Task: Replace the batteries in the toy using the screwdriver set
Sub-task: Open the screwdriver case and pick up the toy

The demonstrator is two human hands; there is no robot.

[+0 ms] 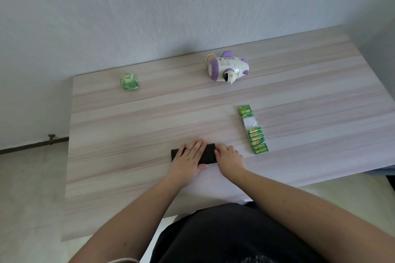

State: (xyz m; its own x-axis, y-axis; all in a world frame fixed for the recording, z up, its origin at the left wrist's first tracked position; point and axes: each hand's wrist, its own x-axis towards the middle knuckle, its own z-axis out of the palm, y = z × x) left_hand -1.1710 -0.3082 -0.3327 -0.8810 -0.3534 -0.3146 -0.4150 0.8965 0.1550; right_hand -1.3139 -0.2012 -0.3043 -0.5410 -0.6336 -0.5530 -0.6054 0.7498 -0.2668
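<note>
Left hand [190, 156] lies flat on the black case [208, 153], fingers straight; right hand [229, 157] curls round its right end. The case runs left-right under both hands, shut. The toy [227, 66] sits well beyond, nearer the right hand, batteries [257, 140] just right

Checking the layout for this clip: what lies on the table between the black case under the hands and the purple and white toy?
Nothing: the head view shows only bare wood-grain tabletop between the black case and the purple and white toy.
</note>
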